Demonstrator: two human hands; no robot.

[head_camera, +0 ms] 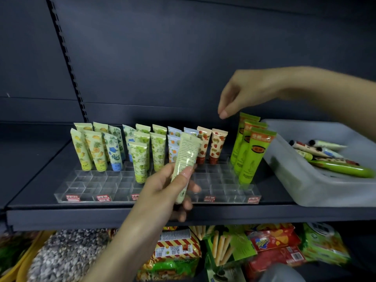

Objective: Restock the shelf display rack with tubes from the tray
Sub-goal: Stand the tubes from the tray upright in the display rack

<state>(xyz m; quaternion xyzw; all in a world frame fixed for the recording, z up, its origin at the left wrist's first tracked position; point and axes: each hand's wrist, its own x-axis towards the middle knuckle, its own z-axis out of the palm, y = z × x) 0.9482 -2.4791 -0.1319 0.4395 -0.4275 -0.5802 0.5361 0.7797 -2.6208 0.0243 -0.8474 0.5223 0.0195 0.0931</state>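
Left hand [162,188] grips a pale cream plastic tube [186,157]: fine-print back facing the camera, crimped end up, tilted. Clear acrylic grid rack [114,186] sits just behind that hand. Right hand [242,94] is empty, fingers loosely bunched downward, above the tall green tubes [254,153]. Grey plastic tray [305,186] of loose tubes lies below its wrist.

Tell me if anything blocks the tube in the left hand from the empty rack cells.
Nothing visible does. The left hand holds the pale tube just over empty front cells of the clear rack; the right hand hovers higher, off to the side.
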